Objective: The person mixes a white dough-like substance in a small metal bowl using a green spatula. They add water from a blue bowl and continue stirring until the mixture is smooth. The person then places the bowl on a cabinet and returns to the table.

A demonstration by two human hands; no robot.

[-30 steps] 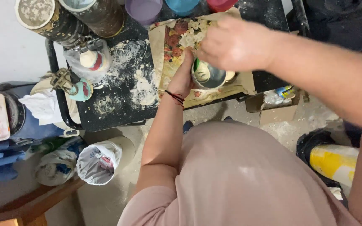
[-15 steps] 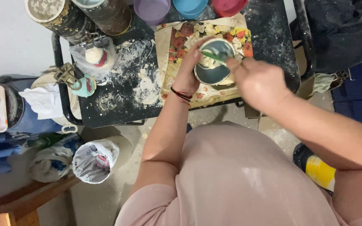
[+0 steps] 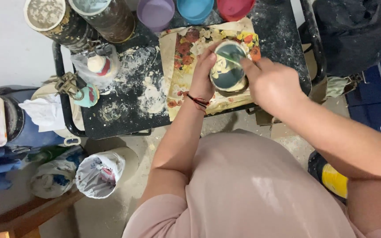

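My left hand (image 3: 204,75) grips the side of a small round metal bowl (image 3: 228,67) that holds pale, wet material. My right hand (image 3: 272,83) reaches in over the bowl's right rim and holds a thin green tool (image 3: 231,58) across its inside. The bowl is tipped toward me above a flower-patterned sheet (image 3: 182,66) spread on a dusty black table (image 3: 124,110). A red thread bracelet sits on my left wrist.
Purple, blue and red bowls (image 3: 195,9) line the table's far edge. Two tall cylinders (image 3: 80,17) stand at the far left, with small bagged objects (image 3: 97,66) near them. On the floor lie a white plastic bag (image 3: 98,172), blue containers and a yellow-black object (image 3: 331,178).
My right hand has come back from the far side of the table down to the bowl's right rim. My left hand has tilted the bowl up toward me.
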